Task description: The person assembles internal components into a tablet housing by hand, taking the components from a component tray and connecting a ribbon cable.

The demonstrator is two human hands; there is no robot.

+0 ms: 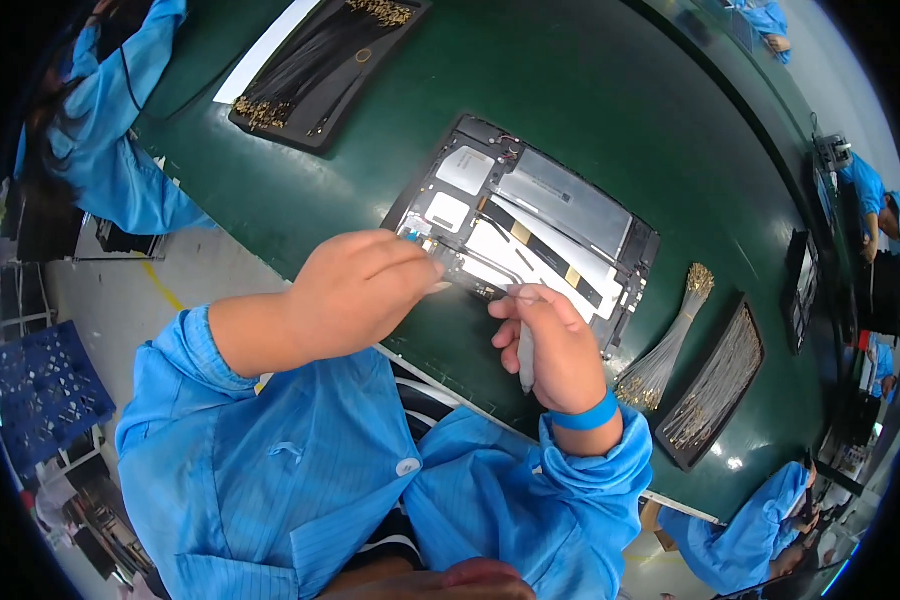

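Observation:
An opened tablet [560, 190] lies on the green table before me, its inner boards, grey battery and white panels exposed. My left hand [365, 285] is closed, with its fingertips pinched together over the tablet's near left edge. Whatever lies between those fingertips is hidden. In my right hand [560, 345] is a slim pen-shaped tool with a pale grey handle [526, 355]. Its thin, dark, bent tip reaches left over the tablet's near edge toward my left fingers. A blue band circles my right wrist.
A black tray [325, 135] of black cables with gold ends sits at the far left. Right of the tablet lie a tied bundle of grey cables [670, 345] and another black tray [685, 462] of cables. Co-workers in blue sit at left and right.

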